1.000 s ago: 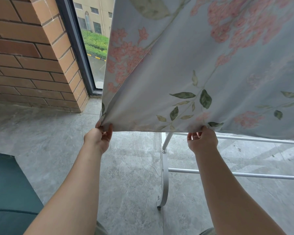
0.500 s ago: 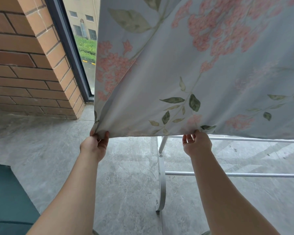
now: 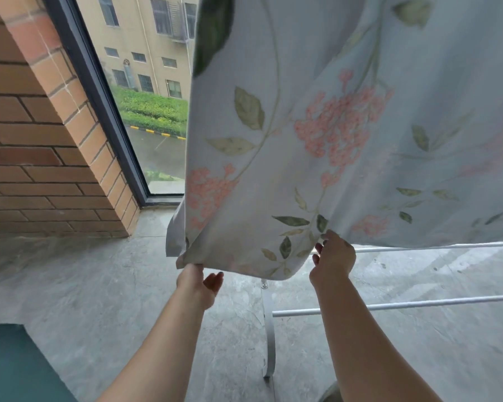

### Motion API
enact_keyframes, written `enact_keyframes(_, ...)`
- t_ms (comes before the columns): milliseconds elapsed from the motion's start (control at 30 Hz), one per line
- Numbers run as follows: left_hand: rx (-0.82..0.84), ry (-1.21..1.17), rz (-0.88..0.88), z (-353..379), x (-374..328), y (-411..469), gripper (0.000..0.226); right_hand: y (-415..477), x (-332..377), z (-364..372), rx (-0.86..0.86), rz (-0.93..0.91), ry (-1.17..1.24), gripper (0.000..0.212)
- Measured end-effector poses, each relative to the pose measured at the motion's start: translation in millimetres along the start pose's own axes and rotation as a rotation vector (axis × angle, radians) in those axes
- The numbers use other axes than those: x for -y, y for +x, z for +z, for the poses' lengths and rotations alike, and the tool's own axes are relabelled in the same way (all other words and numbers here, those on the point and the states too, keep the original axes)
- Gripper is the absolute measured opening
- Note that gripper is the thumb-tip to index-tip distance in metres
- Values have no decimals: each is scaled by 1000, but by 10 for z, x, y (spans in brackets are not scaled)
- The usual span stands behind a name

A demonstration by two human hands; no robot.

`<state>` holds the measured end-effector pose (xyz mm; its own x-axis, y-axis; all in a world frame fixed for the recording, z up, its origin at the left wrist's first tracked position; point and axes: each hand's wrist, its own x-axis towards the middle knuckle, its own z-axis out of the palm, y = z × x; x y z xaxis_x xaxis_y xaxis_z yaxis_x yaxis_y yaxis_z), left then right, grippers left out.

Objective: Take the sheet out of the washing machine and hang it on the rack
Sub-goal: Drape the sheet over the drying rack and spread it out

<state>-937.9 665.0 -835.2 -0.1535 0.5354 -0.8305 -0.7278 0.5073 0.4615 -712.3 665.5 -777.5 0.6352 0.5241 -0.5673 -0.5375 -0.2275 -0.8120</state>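
1. Brick wall [image 3: 41, 146] and window [image 3: 145, 117], at far left. No writing is carried by either. No lettering can be made out on the building seen through the glass.
2. Left hand [image 3: 199, 285], raised to the sheet's lower left corner. Its fingertips are set against the hem and the thumb is held apart from the cloth. Whether any fabric is caught between the fingers cannot be told.
3. Sheet [image 3: 360, 158], pale blue and printed with pink blossom and green leaves. It is draped from above the frame and hangs in front of the rack, with its lower edge clear of the floor. No label, brand tag or care mark is visible. The cloth is judged thin, soft and limp, since the hem sags between the two hands. If damp, it may be expected to weigh more and to cling. Hold is best taken at the hem and corners, hands well apart, so that the panel is drawn flat.
4. Right hand [image 3: 333, 261], further along the hem. The edge appears to be pinched at the uppermost fingertips, with the remaining fingers loosely spread.
5. Rack [image 3: 418, 304], white metal. Two horizontal rails and one curved leg are seen below the sheet. No maker's mark is shown.
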Motion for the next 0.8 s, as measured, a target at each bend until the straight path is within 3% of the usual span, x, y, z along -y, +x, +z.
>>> enact_keyframes(167,81,185,-173,567,-41,-1577,17,-858,936,-136,-44,-60,-70,3)
enact_keyframes(300,173,299,-147,1078,-424,-3007,8,-1747,1954,-177,-14,-108,-96,4)
enact_keyframes(667,363,569,220,2191,-2064,-6054,5,-3813,4700,269,183,-334,-58,8)
enact_keyframes(800,392,690,490,2590,-2511,-6781,7,-4215,5405,401,226,-432,-63,10)
